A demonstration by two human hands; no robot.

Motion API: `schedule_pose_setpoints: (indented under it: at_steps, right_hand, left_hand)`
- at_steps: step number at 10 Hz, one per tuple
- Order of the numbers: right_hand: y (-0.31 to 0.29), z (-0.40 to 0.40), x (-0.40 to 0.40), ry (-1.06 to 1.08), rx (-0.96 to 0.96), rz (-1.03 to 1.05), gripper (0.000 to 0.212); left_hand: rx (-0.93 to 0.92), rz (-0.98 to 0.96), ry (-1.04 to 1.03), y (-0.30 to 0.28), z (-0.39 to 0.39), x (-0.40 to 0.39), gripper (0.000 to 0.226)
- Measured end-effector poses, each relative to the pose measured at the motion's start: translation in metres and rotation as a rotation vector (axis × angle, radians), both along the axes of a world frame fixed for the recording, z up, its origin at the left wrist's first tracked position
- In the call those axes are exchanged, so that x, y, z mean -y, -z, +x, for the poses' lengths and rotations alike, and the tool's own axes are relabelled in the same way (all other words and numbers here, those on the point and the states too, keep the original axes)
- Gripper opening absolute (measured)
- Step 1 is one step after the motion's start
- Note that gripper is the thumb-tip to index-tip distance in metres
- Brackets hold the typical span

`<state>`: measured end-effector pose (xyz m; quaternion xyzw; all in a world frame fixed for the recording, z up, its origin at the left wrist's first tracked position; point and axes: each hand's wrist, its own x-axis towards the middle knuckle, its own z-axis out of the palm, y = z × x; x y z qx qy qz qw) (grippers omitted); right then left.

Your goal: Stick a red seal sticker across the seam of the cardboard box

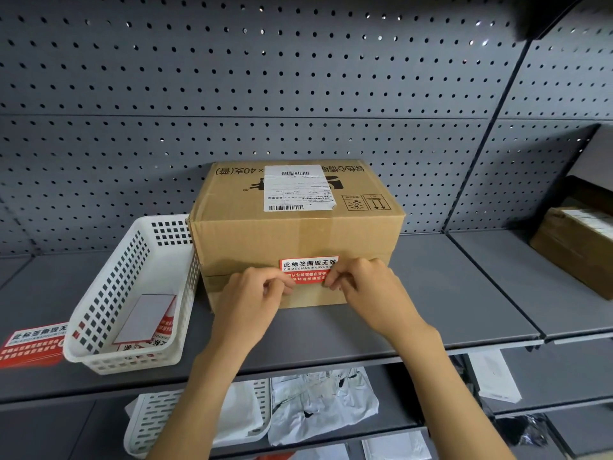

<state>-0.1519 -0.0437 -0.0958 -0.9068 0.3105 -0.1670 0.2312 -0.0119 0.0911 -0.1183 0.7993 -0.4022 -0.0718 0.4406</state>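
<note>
Both hands are held vs. the front face of the cardboard box (295, 237). The left hand (255, 293) is curled, w/ fingertips pinched on the lower left corner of the red seal sticker (310, 270); the right hand (368, 290) is curled likewise, fingertips pinched on the lower right corner. The sticker's upper part w/ white band and black characters is seen flat on the cardboard, across the horizontal taped seam on the front face; the lower edge is partly hidden by fingers, so full adhesion cannot be told. The box is set on a grey shelf (447, 293), backed by grey pegboard (265, 78); a white shipping label (298, 187) is stuck on its top. Just beside the box, to its left, a white perforated basket (109, 310) is placed, w/ sticker sheets inside. More red stickers (33, 346) are laid left of the basket. Another carton (574, 247) is seen at far right.
</note>
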Motion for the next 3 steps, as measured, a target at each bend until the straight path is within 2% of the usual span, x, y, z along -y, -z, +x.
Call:
schedule_pose_setpoints:
  at_steps: [3]
  right_hand:
    - [-0.031, -0.002, -0.006, 0.02, 0.211, -0.058, 0.035]
  left_hand:
    - [0.133, -0.187, -0.095, -0.035, -0.001, -0.007, 0.032]
